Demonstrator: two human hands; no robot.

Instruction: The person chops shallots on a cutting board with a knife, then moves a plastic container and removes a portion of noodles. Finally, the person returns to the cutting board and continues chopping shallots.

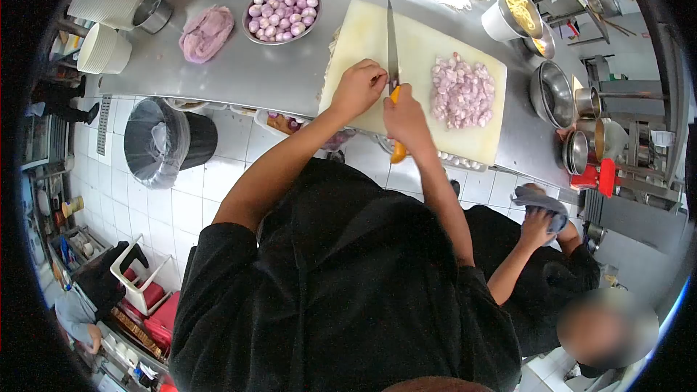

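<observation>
My right hand (408, 117) grips the yellow-orange handle of a kitchen knife (393, 40), whose long blade points away from me over the white cutting board (367, 22). Just left of the blade is my left hand (361, 87), its fingers curled together above the board. Whatever they may hold is hidden. Right of the knife lies a heap of chopped shallots (463, 91) on the board. Beyond my left hand stands a metal bowl (283, 41) filled with whole peeled shallots (282, 13).
A pink bundle (207, 34) lies left of the bowl on the steel table (163, 76). Stacked white tubs (105, 49) stand at the far left. Metal bowls (553, 94) line the right end. A bin (170, 141) is on the floor. At my right, a person (541, 229) handles a grey cloth.
</observation>
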